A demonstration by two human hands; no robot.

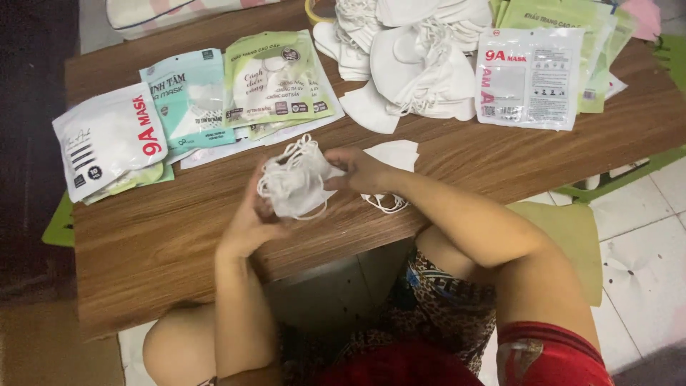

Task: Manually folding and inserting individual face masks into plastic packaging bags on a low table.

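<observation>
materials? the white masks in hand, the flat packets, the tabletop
Masks held by left hand and right hand: soft matte white fabric, likely non-woven; they crumple, with thin elastic-looking loops. Packets: glossy plastic film, light glare. Table: brown wood-grain surface, possibly laminate.

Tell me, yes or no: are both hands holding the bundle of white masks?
Yes: the left hand and right hand both grip the bundle of white masks above the wooden table.

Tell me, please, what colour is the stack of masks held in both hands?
White, loops included; the stack of masks shows in the head view.
</observation>
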